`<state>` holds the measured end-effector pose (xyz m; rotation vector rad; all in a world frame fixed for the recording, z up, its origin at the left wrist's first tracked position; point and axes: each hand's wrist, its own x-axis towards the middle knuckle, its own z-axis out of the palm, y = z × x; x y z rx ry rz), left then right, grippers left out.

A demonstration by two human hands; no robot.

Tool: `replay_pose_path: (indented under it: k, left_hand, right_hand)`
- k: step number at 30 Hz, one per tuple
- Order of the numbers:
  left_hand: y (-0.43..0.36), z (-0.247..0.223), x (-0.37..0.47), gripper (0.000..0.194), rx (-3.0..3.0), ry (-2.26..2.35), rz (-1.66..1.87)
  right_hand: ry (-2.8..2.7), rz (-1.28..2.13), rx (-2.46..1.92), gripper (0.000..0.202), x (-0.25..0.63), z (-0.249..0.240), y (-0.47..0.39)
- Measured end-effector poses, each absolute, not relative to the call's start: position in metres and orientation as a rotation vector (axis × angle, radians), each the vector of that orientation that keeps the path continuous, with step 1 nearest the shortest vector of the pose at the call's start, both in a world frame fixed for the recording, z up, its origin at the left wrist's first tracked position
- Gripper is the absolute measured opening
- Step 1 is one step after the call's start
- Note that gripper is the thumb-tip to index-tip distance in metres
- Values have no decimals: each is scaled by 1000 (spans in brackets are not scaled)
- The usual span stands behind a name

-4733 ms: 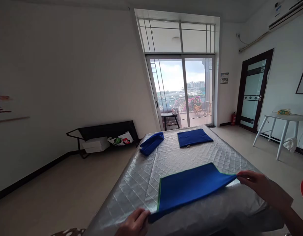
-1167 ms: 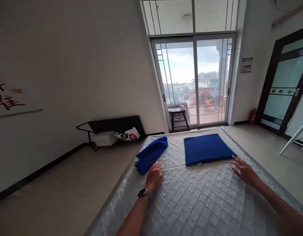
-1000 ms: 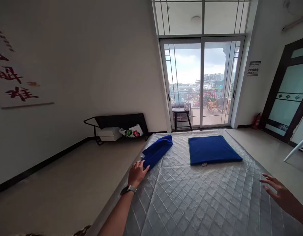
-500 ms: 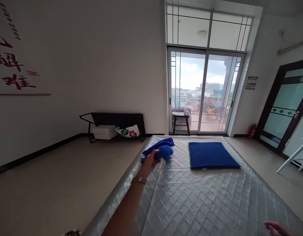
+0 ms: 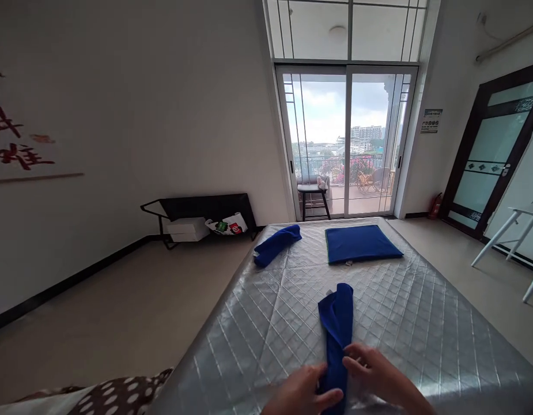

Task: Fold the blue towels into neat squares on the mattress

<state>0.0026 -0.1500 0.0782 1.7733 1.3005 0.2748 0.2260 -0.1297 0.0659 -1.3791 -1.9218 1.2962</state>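
A long, loosely folded blue towel (image 5: 339, 323) lies lengthwise in front of me on the silver quilted mattress (image 5: 231, 346). My left hand (image 5: 298, 392) is on its near end from the left, fingers and thumb closed about the cloth. From the right, my right hand (image 5: 374, 372) has its bent fingertips at the towel's edge, seemingly pinching it. Farther off, another rolled-up blue towel (image 5: 277, 245) rests by the mattress's far left side. To its right a flat, squarely folded blue towel (image 5: 361, 243) with a green edge and small tag lies spread.
Brown polka-dot fabric (image 5: 123, 395) shows at the lower left. Along the wall stands a black rack (image 5: 205, 207) with a white box (image 5: 186, 229) and a printed bag (image 5: 227, 225). Sliding glass doors (image 5: 344, 144) are behind the mattress; a white stool (image 5: 514, 230) stands right.
One blue towel has come from the far left pile to the near middle of the mattress with my left hand. My right hand has moved in from the lower right to it.
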Motion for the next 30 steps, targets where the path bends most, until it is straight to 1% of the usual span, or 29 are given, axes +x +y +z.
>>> replay_pose_path:
  k: [2, 5, 7, 9, 11, 13, 15, 18, 22, 24, 27, 30]
  left_hand:
    - [-170, 75, 11, 46, 1880, 1393, 260]
    - [-167, 70, 13, 59, 1887, 1358, 300]
    - [-148, 66, 9, 67, 1871, 1292, 279]
    - [-119, 66, 4, 69, 1882, 1311, 258]
    - [-85, 70, 1, 67, 1852, 1479, 333]
    - [-53, 75, 4, 64, 1786, 1686, 422]
    - [-28, 78, 12, 59, 1764, 1799, 473]
    - [-12, 71, 27, 47, 1807, 1824, 490]
    - [-15, 53, 37, 29, 1875, 1759, 520]
    - [-18, 49, 37, 27, 1898, 1663, 642]
    - [-17, 50, 35, 30, 1855, 1527, 855]
    - [-13, 51, 34, 32, 1784, 1542, 814]
  right_hand:
    - [-1928, 1268, -1410, 42, 222, 62, -135]
    - [-1937, 1270, -1424, 38, 223, 60, -139]
    - [-1951, 1266, -1425, 29, 225, 60, -140]
    - [-1974, 1231, -1432, 18, 226, 61, -141]
    - [-2007, 1171, -1429, 13, 226, 62, -141]
    - [-2034, 1117, -1416, 12, 226, 63, -142]
    - [-2050, 1079, -1420, 14, 226, 62, -142]
    - [-2071, 1085, -1397, 17, 229, 59, -140]
    - [-2131, 1247, -1276, 29, 237, 58, -138]
    - [-2137, 1294, -1239, 38, 240, 59, -136]
    - [-2044, 1269, -1224, 49, 242, 58, -132]
    - [-1916, 1184, -1265, 54, 244, 55, -126]
